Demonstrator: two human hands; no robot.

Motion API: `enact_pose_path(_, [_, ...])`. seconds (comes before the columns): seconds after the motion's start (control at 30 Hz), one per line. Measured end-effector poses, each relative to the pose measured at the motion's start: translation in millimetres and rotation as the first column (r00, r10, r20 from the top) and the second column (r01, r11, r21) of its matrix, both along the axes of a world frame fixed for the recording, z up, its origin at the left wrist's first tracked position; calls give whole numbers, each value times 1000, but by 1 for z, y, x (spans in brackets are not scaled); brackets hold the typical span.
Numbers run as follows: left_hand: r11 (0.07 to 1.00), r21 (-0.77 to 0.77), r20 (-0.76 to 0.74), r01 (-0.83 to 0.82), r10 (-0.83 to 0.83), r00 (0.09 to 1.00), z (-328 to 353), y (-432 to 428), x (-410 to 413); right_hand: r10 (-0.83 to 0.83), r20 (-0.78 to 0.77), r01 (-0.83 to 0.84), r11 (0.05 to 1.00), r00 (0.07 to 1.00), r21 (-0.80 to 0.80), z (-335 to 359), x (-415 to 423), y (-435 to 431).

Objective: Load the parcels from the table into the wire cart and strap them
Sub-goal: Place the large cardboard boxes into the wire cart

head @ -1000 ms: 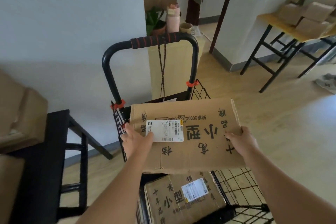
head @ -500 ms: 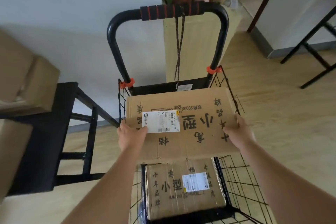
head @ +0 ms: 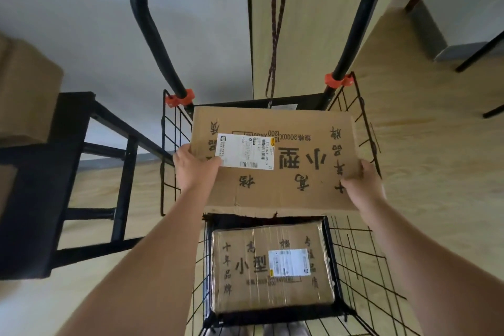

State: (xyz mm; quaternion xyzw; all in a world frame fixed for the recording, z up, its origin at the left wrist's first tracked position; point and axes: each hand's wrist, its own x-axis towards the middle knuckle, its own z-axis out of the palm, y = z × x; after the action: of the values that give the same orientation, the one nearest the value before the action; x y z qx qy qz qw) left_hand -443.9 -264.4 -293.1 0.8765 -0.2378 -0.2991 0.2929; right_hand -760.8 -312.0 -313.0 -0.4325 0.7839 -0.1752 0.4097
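Note:
I hold a flat cardboard parcel (head: 283,172) with black printed characters and a white shipping label level over the far half of the black wire cart (head: 357,254). My left hand (head: 192,168) grips its left edge beside the label. My right hand (head: 360,185) grips its right edge. Below, at the near end of the cart's floor, lies a second taped cardboard parcel (head: 272,267) with its own label. A dark elastic strap (head: 275,35) hangs from the cart's black handle (head: 152,22).
A black metal table (head: 41,172) stands at the left with brown cardboard boxes (head: 24,95) on it. A grey wall rises behind the cart. Wooden floor spreads to the right, where dark table legs (head: 480,54) show.
My view has tilted down and moved closer over the cart. The held parcel has come lower between the cart's wire sides, with both hands still on its edges.

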Motion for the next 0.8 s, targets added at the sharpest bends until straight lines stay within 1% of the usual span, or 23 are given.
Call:
enact_pose_path(0.07, [1000,-1,-27,-21,21,999,-12,-2,1,-11,17,12,1000,1000,-11,-10,3,-3])
enact_pose_path(0.17, [997,27,-103,-73,75,992,-40,5,0,-30,70,28,999,997,28,-30,9,-6])
enact_pose_path(0.27, [992,57,-101,-115,120,988,-75,16,-3,-29,111,21,997,993,68,-60,12,-5])
enact_pose_path(0.37, [988,66,-95,-140,146,985,-117,25,-3,-33,120,22,995,992,95,-95,11,0])
enact_pose_path(0.57, [972,82,-167,-222,233,958,-189,35,-3,-25,131,6,989,991,146,-168,9,-5])
enact_pose_path(0.7, [970,139,-193,-200,225,955,-233,42,-5,-13,92,-4,985,996,173,-211,8,-4])
enact_pose_path(0.8, [971,190,-179,-143,177,968,-259,47,-8,-4,114,-19,979,993,204,-237,5,-1])
